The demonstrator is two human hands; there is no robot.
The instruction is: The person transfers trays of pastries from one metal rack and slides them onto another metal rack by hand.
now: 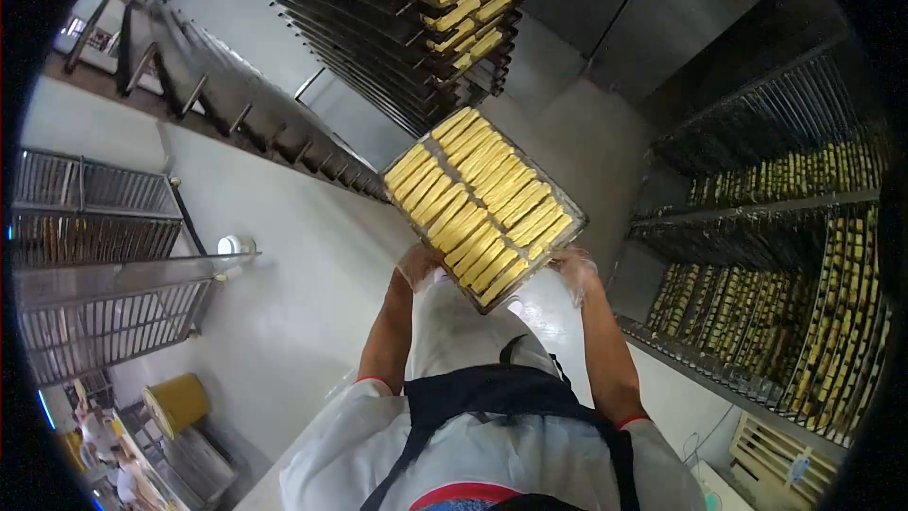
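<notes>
A rectangular baking tray [579, 220] is held out in front of my body at waist height, turned at an angle. Rows of pale yellow dough sticks [473, 237] cover it in two main columns. My left hand [418, 267], in a clear plastic glove, grips the tray's near left side. On the near right side, my gloved right hand [573, 272] has hold of the tray edge. The fingers of both hands are partly hidden by the tray. Just beyond the tray's far corner stands a tall rack [350, 33] bearing trays with similar dough sticks [463, 2].
Large racks [747, 208] with many yellow pieces line the right side. Metal racks [104, 274] stand at left, near a white bucket [236, 245] and a yellow bin [177, 404]. Other people [104, 435] are at the lower left. A pale crate [780, 459] sits lower right.
</notes>
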